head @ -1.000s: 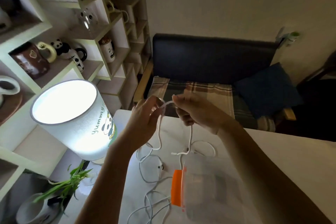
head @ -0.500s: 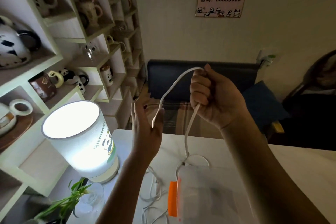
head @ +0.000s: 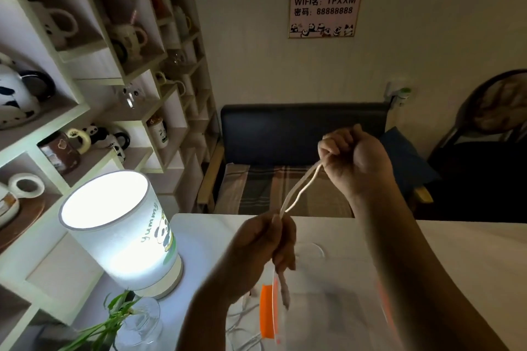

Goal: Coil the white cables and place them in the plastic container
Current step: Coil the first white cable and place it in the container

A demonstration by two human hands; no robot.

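Over the white table, beside the lit lamp, the left hand had dropped and pinched the white cable doubled from the fisted right hand, above the plastic container, starting a coil.

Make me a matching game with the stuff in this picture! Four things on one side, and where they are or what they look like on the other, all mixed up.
Things:
1. lamp
2. white cable
3. plastic box
4. wifi sign

Descriptions:
A. hanging on the wall
B. stretched between both hands
C. glowing, with a panda on it
D. on the table, with orange clips

Pairs: 1-C, 2-B, 3-D, 4-A
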